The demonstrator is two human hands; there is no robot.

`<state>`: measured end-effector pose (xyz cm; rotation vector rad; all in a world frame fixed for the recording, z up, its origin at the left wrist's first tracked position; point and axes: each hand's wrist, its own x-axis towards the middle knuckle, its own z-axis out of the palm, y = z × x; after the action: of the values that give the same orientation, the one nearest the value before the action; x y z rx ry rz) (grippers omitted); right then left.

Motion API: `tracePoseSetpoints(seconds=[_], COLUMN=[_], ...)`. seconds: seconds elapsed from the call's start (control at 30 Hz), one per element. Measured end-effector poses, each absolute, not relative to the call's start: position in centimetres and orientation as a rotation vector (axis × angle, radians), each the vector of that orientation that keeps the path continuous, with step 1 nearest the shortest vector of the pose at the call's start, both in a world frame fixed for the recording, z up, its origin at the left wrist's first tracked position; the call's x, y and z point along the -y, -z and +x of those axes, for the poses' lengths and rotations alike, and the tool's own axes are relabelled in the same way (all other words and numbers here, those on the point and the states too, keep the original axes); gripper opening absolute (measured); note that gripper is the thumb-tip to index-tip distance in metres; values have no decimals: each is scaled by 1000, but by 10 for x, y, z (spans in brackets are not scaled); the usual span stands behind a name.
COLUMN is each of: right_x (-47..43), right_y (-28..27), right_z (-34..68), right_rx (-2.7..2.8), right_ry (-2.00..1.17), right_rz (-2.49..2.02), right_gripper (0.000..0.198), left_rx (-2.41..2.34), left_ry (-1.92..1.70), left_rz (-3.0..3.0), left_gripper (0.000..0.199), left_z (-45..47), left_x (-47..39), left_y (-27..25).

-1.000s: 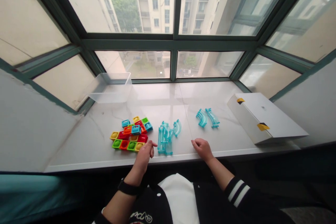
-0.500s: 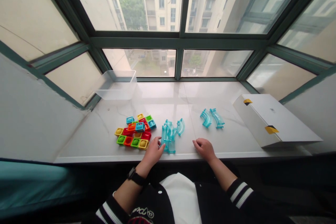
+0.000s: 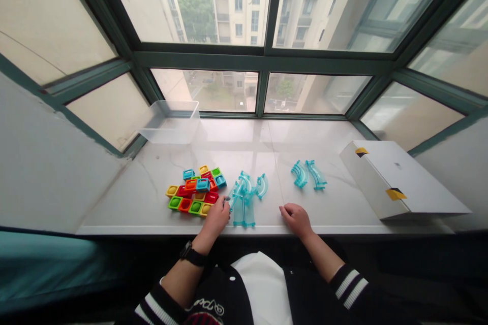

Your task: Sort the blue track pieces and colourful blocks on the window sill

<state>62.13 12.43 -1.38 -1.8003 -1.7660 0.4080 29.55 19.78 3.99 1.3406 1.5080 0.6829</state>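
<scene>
My left hand [image 3: 217,217] is closed at the near left edge of the translucent blue track pieces. Its thumb and fingers pinch the lower end of a slim blue track piece [image 3: 235,196], which leans up and to the right over the pile. Under it lie a flat blue track piece [image 3: 244,213] and several curved ones. Left of the hand, colourful toy blocks [image 3: 185,205] in red, yellow, green, blue and orange are heaped. My right hand [image 3: 296,219] rests on the white sill, fingers curled in, with nothing visible in them.
Two curved blue track pieces [image 3: 300,174] lie apart on the right of the white sill [image 3: 244,147]. A clear plastic bin [image 3: 171,124] stands at the back left. A white box [image 3: 400,177] with yellow-black tabs sits at the right, before the window [image 3: 263,63].
My left hand has moved a little left, and the slim blue track piece has tilted with it, baring the flat piece beneath. The right hand has stayed in place.
</scene>
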Motion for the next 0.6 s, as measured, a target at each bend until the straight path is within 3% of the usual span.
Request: tracePoseSetpoints(seconds=[0.2, 0.6], right_x=[-130, -129], right_y=[10, 14], right_z=[614, 611], right_rx=[1606, 1637], right_ry=[-509, -462], right_rz=[-1793, -1787], right_gripper=[31, 32], left_rx=[-1634, -1884], left_ry=[-727, -284], left_rz=[1769, 2060], left_gripper=[24, 25], left_z=[291, 262], left_x=[-197, -190], left_y=[-55, -107])
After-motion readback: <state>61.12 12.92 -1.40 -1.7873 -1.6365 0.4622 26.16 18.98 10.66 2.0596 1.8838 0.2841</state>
